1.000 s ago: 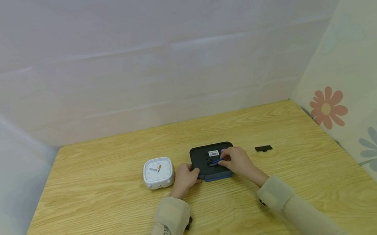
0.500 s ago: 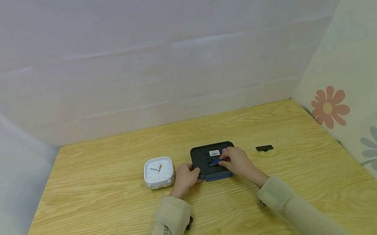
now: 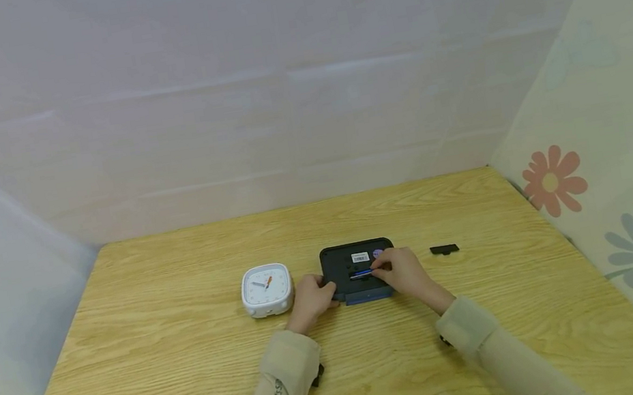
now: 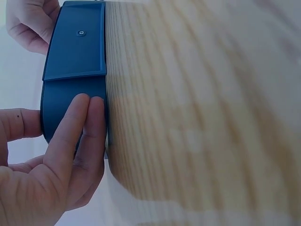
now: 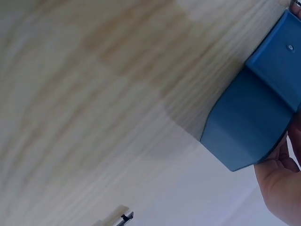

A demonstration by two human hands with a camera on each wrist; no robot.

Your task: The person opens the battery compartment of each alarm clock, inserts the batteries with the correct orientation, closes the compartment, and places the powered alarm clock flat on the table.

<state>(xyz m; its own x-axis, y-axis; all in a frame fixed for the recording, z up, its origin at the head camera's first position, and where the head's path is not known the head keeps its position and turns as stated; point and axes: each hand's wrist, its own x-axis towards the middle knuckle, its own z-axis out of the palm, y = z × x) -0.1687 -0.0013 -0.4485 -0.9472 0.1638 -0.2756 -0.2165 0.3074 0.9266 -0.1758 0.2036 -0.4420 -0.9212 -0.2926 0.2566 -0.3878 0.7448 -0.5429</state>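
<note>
A dark blue boxy device (image 3: 337,260) lies with its black back upward on the table, a barcode label and small round parts showing. My left hand (image 3: 310,298) grips its left side, thumb on one face and fingers against the side wall (image 4: 66,101). Thumb and fingertips of my right hand (image 3: 406,274) pinch the right end of a slim blue battery (image 3: 360,275) that lies over a slot in the back. In the right wrist view the right hand (image 5: 282,193) sits behind the device, and its fingertips and the battery are hidden.
A white square clock (image 3: 267,291) stands left of my left hand. A small black cover with a tab (image 3: 444,250) lies to the right. Small dark pieces show beside the left sleeve (image 3: 317,375) and the right sleeve (image 3: 445,341). A curtain (image 3: 305,123) closes the table's back.
The blue battery, tilted up toward my right fingers before, now lies flatter over the slot. My right hand has shifted slightly right and down. The left hand keeps its grip.
</note>
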